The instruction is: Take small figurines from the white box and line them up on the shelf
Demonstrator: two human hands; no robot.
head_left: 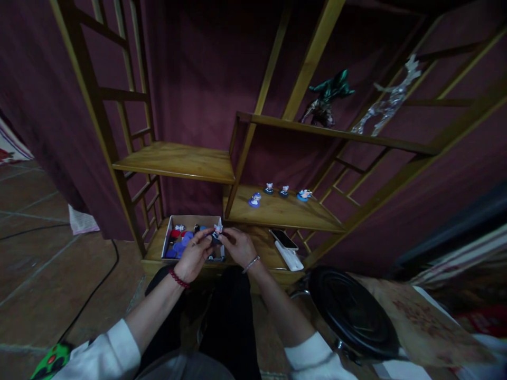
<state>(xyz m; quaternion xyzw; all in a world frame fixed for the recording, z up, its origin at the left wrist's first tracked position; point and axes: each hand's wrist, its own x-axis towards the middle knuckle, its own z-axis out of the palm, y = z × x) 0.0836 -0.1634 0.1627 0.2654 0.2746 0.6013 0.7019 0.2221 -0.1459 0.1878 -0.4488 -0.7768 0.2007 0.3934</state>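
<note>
Between my two hands is a small figurine [217, 231] with a pale head and a dark round base. My left hand [195, 254] pinches it from the left, and my right hand [238, 246] grips it from the right. Just beneath and to the left of them stands an open cardboard box [168, 238] holding several purple discs [182, 244], a small white-headed figure [180, 228] and other bits. On the shelf above sit a purple-based figurine [255, 200], two dark-based figurines [269, 188] and a blue-based figurine [304, 195].
The wooden display rack [178, 161] fills the front. A phone [284, 239] and a white object [291, 258] lie right of my hands. Higher up stand a green statue [330, 97] and a clear statue [390, 100]. A round black lidded appliance [352, 311] is at the lower right.
</note>
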